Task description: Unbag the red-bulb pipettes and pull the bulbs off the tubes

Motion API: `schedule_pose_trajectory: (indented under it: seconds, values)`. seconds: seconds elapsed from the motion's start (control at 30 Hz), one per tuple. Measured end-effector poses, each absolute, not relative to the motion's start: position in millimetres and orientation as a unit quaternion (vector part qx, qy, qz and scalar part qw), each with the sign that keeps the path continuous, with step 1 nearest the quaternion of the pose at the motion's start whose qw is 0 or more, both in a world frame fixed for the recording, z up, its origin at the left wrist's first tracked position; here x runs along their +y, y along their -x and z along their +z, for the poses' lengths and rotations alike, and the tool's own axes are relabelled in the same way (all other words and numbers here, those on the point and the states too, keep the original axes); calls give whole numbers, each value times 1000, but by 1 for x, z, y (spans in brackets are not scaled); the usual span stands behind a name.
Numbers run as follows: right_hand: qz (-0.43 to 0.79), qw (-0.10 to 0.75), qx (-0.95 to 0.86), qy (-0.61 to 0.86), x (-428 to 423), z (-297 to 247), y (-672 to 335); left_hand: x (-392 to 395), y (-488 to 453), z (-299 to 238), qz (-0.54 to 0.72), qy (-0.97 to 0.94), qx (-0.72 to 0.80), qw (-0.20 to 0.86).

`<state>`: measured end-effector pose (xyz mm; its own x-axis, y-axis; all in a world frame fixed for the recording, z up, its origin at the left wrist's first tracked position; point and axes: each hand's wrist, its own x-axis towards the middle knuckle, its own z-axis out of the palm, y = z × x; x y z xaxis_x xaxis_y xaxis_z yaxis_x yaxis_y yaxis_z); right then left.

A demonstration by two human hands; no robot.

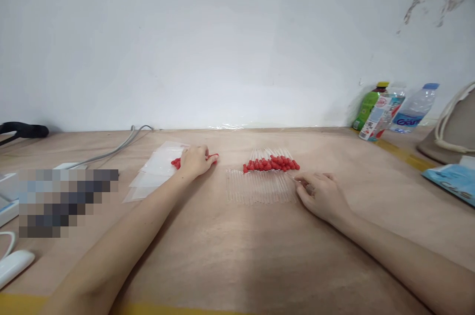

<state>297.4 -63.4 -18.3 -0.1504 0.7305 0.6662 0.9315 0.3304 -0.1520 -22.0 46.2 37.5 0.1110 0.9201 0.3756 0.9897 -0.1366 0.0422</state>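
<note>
My left hand (pixel 193 160) is closed over small red rubber bulbs, with red showing between its thumb and fingers. More red bulbs (pixel 176 163) lie beside it, on the edge of some clear plastic bags (pixel 158 166). A row of thin clear tubes (pixel 260 188) lies side by side on the table. Just beyond them is a group of tubes (pixel 269 153) fitted with red bulbs (pixel 274 162), the bulbs facing me. At the right end of the row, my right hand (pixel 319 193) pinches the end of one thin clear tube (pixel 291 176).
Bottles (pixel 413 112) and a carton (pixel 380 117) stand at the back right. A blue packet (pixel 452 182) and a grey bag (pixel 454 124) sit at the right edge. Grey cables (pixel 118 149) and a white mouse-like object (pixel 17 265) are on the left. A wall closes off the back.
</note>
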Motion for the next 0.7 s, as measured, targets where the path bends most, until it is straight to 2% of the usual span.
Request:
schedule_pose_trajectory:
  seconds: [0.13,0.3,0.53,0.7]
  values:
    - [-135,327,-760,545,-63,-20,-295,33,7,36,-206,781,-572,146]
    - [-122,313,-782,526,-65,-19,-292,21,-25,27,-221,844,-481,85]
    - [-85,292,-791,532,-66,-18,-291,24,-49,25,-191,837,-513,-17]
    - [-65,285,-787,544,-64,-19,-292,30,-55,22,-203,811,-546,-47]
